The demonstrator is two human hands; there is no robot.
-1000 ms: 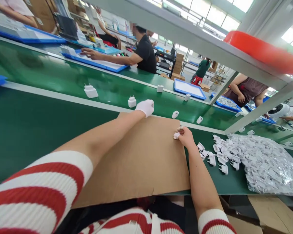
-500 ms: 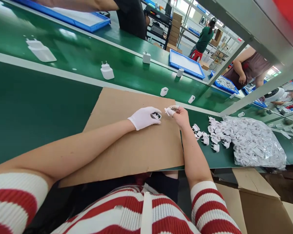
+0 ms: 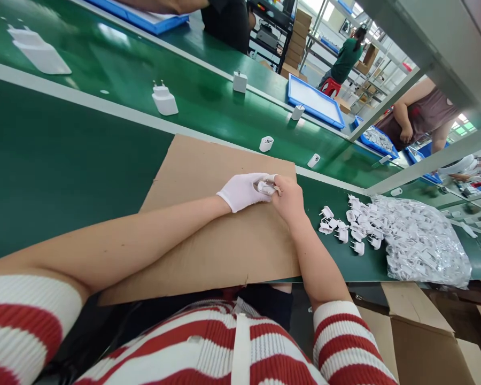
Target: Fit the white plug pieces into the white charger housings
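Observation:
My left hand, in a white glove, is closed around a white charger housing above the cardboard sheet. My right hand, bare apart from white covers on fingertips, pinches a white two-pin plug cover against the housing's open end. Fingers hide much of both parts, so I cannot tell whether the cover is seated. Right of my right forearm lie loose plug covers, pins pointing various ways. Beside them a clear plastic bag bulges with more of the same.
Beyond the cardboard, a green conveyor belt carries spaced-out chargers, some with pins, others open-ended. Blue trays stand on the far side, where co-workers sit. A metal frame post slants at right; an open carton sits below the table edge.
My right hand has moved left, bringing the plug cover from beside the housing onto its open end. The chargers on the belt have shifted left and the view has tilted slightly.

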